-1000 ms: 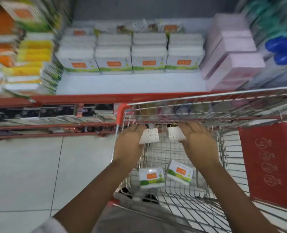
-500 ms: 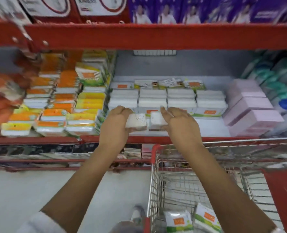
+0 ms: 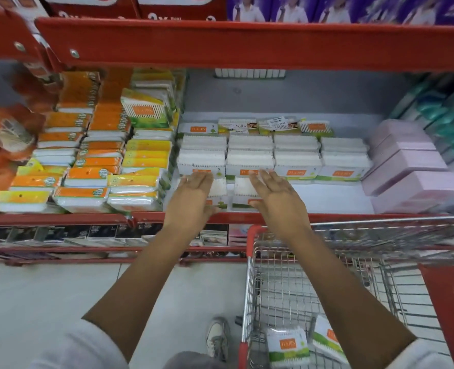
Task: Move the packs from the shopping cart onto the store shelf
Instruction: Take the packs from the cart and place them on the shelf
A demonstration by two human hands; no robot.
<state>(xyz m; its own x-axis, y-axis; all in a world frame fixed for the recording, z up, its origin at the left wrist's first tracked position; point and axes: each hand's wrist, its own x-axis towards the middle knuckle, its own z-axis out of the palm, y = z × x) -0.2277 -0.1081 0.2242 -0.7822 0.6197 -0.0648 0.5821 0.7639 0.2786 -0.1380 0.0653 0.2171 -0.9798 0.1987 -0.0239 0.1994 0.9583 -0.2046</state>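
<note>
Two white cotton-bud packs with orange labels lie side by side at the front of the white shelf (image 3: 327,198). My left hand (image 3: 194,194) lies flat on the left pack (image 3: 218,186), fingers stretched, thumb against its front edge. The right pack (image 3: 243,186) is under my right hand (image 3: 272,194), which is also flat with straight fingers. Behind them stand rows of the same packs (image 3: 297,161). In the wire shopping cart (image 3: 252,235) at the lower right, two more packs (image 3: 287,344) (image 3: 327,339) lie on the bottom.
Orange and yellow packs (image 3: 87,177) are stacked on the shelf at the left, pink boxes (image 3: 406,166) at the right. A red shelf edge (image 3: 247,43) runs overhead. A red panel (image 3: 452,302) hangs in the cart. A shoe (image 3: 217,336) stands on the tiled floor.
Both hands lifted one pack each out of the cart, carried them up and forward, and set them on the shelf front; the fingers have flattened out on top.
</note>
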